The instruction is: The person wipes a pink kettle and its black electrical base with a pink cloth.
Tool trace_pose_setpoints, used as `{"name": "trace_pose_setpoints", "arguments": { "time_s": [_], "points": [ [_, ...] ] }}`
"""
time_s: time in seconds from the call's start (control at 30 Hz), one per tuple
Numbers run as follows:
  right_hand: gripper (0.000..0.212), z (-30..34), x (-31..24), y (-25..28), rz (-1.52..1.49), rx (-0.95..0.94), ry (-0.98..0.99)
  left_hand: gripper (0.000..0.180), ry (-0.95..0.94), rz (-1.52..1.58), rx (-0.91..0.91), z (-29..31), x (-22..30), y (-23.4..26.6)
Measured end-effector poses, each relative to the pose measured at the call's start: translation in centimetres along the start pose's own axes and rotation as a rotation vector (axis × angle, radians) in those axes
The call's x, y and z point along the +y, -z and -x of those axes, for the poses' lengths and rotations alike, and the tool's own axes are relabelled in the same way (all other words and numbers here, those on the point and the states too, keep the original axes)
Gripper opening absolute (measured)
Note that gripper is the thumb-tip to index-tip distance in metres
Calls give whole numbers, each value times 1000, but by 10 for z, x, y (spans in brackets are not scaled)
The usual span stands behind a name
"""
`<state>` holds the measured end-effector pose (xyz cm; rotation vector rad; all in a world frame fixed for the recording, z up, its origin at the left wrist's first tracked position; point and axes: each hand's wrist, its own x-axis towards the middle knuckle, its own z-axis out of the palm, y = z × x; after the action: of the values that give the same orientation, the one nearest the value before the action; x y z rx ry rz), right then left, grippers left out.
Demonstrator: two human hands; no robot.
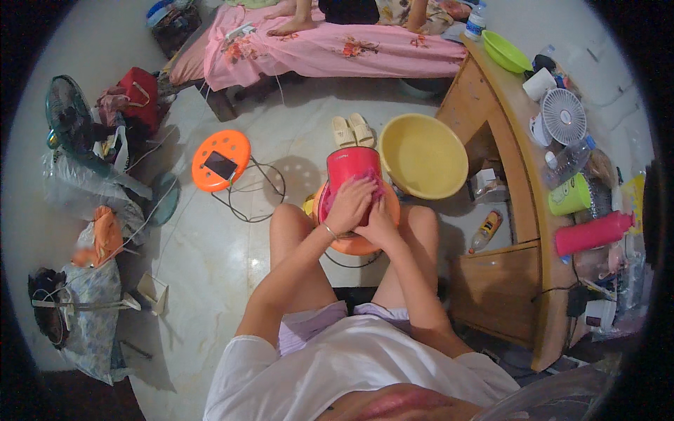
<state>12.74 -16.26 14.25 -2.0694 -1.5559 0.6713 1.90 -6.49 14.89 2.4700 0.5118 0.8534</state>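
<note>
Between my knees, a glossy red rounded thing [344,162], with a flat top and small markings, rests on an orange stool [354,245]; its exact kind is unclear. Bunched pink mesh cloth [368,177] lies against its near side. My left hand [353,203], with a bracelet at the wrist, presses this cloth to the red surface, fingers bent over it. Just beside and below, my right hand [378,223] closes on the near right side of the red thing, some fingertips hidden by the cloth and the other hand.
A yellow basin [423,156] and pale slippers [352,131] are on the floor ahead. Left stands another orange stool [222,160] bearing a phone [220,165]. A cluttered wooden desk [497,291] lines the right. Someone's bare legs [298,19] are on the pink bed [316,50].
</note>
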Motion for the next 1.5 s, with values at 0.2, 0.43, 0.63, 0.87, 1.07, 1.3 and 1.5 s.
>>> {"name": "trace_pose_setpoints", "arguments": {
  "time_s": [0.2, 0.43, 0.63, 0.87, 1.07, 1.3, 1.5],
  "points": [
    [118, 4, 0, 9, -47, -16, 0, 37, -50, 93, -119, -10, -10, 17],
    [122, -5, 4, -1, 30, 22, 52, 30, -118, -78, -42, -71, -70, 31],
    [124, -1, 11, -5, 26, 58, 51, 30, -57, -104, 77, -57, -44, 17],
    [122, 1, 12, -12, -8, 35, 20, 29, 27, -74, 127, 8, 3, 0],
    [120, -1, 9, -4, 12, 74, 92, 26, 203, -186, 208, -41, -39, 2],
    [121, 1, -7, -7, -4, 69, 19, 29, 449, 129, 342, -66, -93, -1],
    [121, 4, -2, -10, -1, 93, 9, 38, 378, 124, 404, -11, -49, -19]
  ]
}}
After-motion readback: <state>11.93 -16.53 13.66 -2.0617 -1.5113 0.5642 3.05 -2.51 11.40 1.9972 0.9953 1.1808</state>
